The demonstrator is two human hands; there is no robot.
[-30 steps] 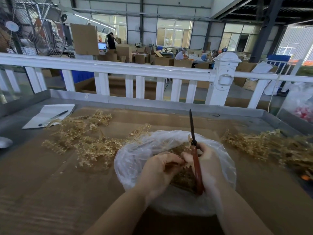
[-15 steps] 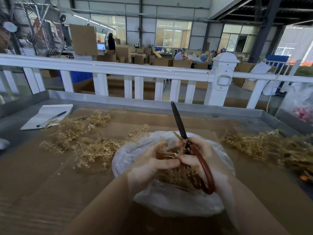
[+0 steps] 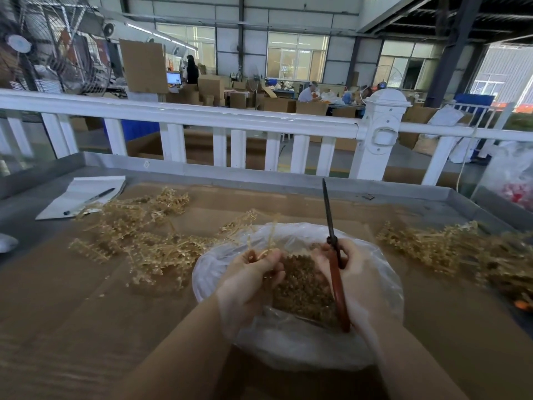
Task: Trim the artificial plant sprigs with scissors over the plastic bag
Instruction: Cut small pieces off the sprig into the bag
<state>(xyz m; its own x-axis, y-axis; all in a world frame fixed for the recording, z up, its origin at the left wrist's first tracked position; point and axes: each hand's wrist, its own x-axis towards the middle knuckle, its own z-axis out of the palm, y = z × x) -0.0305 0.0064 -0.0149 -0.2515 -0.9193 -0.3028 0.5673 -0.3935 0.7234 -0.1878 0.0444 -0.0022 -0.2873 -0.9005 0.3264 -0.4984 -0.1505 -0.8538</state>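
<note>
Over crinkled clear bag (image 3: 288, 350): right hand (image 3: 363, 278) grips red-handled scissors (image 3: 336, 272).

Pen (image 3: 89, 199) on white paper (image 3: 83, 196)

Red-handled scissors (image 3: 334, 272) upright, blades closed, clear plastic bag (image 3: 291, 347) holding brown trimmings, golden sprigs (image 3: 144, 243) piled left.

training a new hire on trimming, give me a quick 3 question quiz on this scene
1. True or false: the scissors are in the right hand.
2. What lies under both hands? A) plastic bag B) metal bucket C) blue crate
3. What does the left hand hold?

Key: 1 true; 2 A; 3 a pale sprig.
</note>
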